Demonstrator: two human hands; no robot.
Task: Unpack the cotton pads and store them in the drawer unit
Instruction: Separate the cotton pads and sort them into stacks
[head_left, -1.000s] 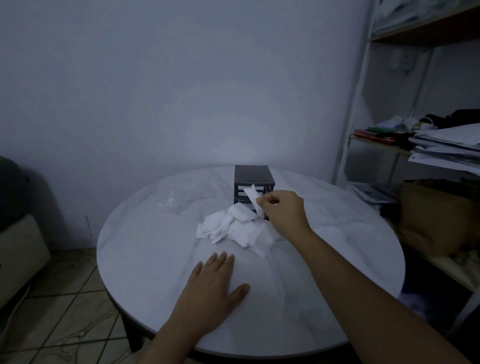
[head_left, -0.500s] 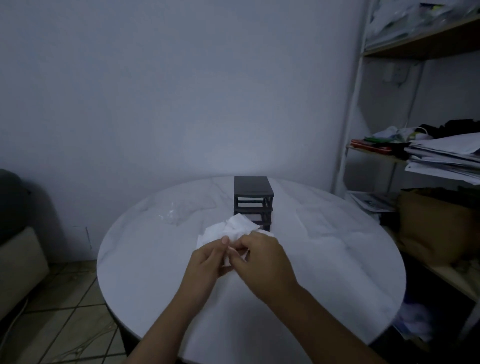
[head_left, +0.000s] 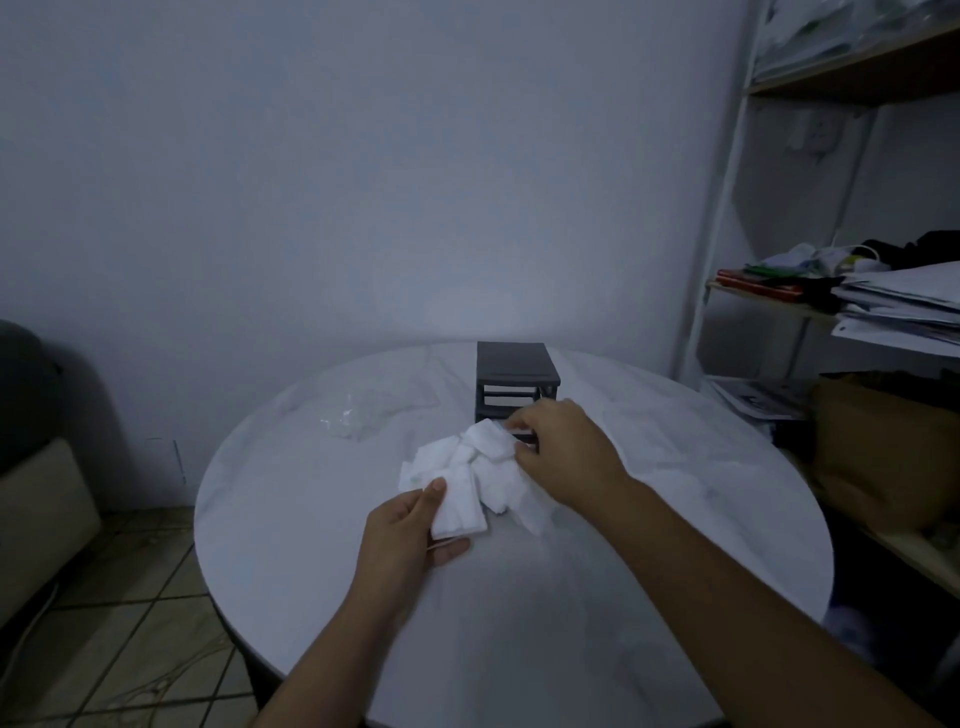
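A: Table state?

B: Round table (head_left: 322, 519), white top with a faint marble grain, smooth and matte. Small dark drawer unit (head_left: 517, 371) at the far centre: boxy, hard plastic look, flat top, open slots down the front.

A: Pads?

B: Loose heap of cotton pads (head_left: 457, 460) just near of the drawer unit, touching its foot. White, soft, fuzzy edges, mostly rectangular, lying overlapped at odd angles.

A: Left hand?

B: Left hand (head_left: 402, 540) at the near edge of the heap. It holds a small stack of pads (head_left: 460, 506), thumb pressed on top, fingers curled beneath. The stack is squarish and shows a couple of lengthwise ridges.

A: Right hand?

B: Right hand (head_left: 563, 452) at the far right of the heap, right in front of the drawer unit's lower slots. Fingertips closed on one pad (head_left: 491, 439) at the top of the heap; that pad is bent and lifted at its right end.

A: Is anything in the drawers?

B: Can't tell, the slots are dark and the hand covers the lower ones.

A: Anything else on the table?

B: Crumpled clear plastic wrapper (head_left: 358, 415) at the far left of the heap, apart from it. Thin, glossy, nearly see-through.

A: Surroundings?

B: White metal shelf rack (head_left: 719, 249) on the right, with stacked papers (head_left: 904, 306) on it. Tiled floor (head_left: 130, 623) near left.
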